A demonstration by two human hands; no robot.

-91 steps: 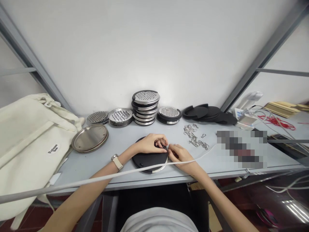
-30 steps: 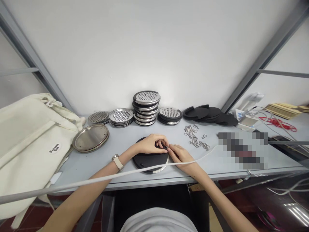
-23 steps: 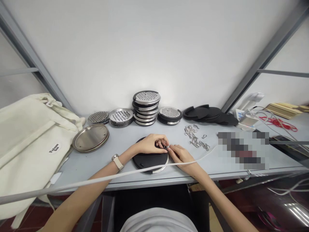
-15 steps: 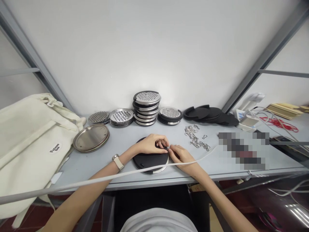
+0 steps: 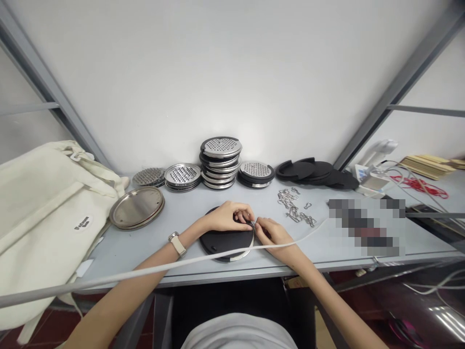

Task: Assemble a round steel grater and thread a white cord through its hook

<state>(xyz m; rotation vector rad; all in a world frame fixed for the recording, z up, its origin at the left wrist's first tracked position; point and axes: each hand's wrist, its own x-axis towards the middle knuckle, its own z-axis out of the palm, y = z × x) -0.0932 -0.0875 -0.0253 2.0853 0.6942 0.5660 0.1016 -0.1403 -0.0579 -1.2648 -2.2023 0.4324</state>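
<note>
A round black disc (image 5: 227, 241) with a silver metal rim along its right side lies flat near the table's front edge. Across its far part rests my left hand (image 5: 229, 216), fingers curled and pinching at the disc's right edge. There a small metal clip (image 5: 252, 224) glints between my fingertips, mostly covered by them. My right hand (image 5: 271, 234) closes on the clip from the right, thumb and index finger together. Beyond it lies a pile of loose small spring clips (image 5: 290, 208).
Along the wall stand a tall stack of round graters (image 5: 221, 167), lower grater stacks (image 5: 182, 174) and black round holders (image 5: 308, 170). Plain metal discs (image 5: 136, 208) and a cream bag (image 5: 47, 208) are left. A white cable (image 5: 145, 269) crosses in front of my forearms.
My fingertips have shifted very slightly around the small metal clip. The disc and everything else stay in place.
</note>
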